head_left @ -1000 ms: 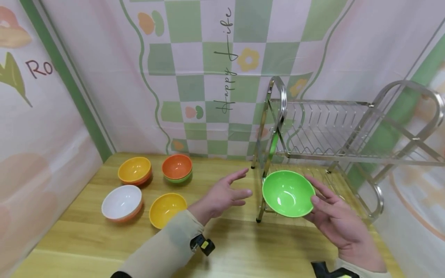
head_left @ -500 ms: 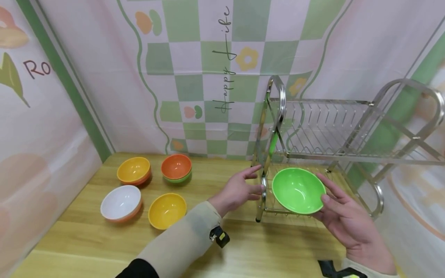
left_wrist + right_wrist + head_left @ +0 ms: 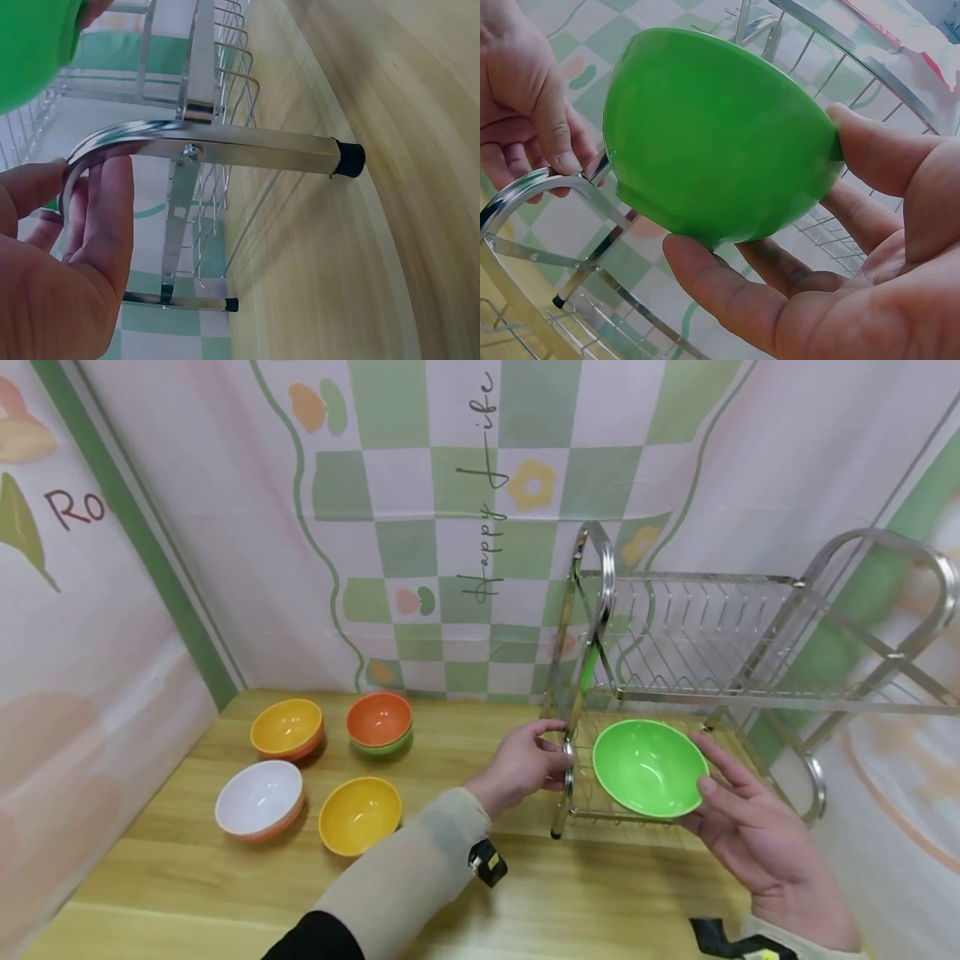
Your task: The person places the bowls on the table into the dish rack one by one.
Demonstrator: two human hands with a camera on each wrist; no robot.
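Observation:
My right hand (image 3: 772, 843) holds a bright green bowl (image 3: 649, 768) by its right side, thumb near the rim. In the right wrist view, fingers support the green bowl (image 3: 712, 142) from below. It is tilted, its inside facing the head camera, in front of the metal dish rack's lower tier (image 3: 615, 815). My left hand (image 3: 517, 768) grips the rack's left side frame low down. In the left wrist view, thumb and fingers go round the curved tube (image 3: 112, 135) of that frame.
On the wooden table (image 3: 187, 893) at left sit a yellow bowl (image 3: 287, 727) on an orange one, a white bowl (image 3: 259, 797) with an orange outside, an orange bowl (image 3: 379, 720) on a green one, and a yellow bowl (image 3: 360, 814). The rack's upper tier (image 3: 697, 643) overhangs the back right.
My left hand has moved right from above the table and taken hold of the rack's side frame. The green bowl has shifted right and slightly up in my right hand.

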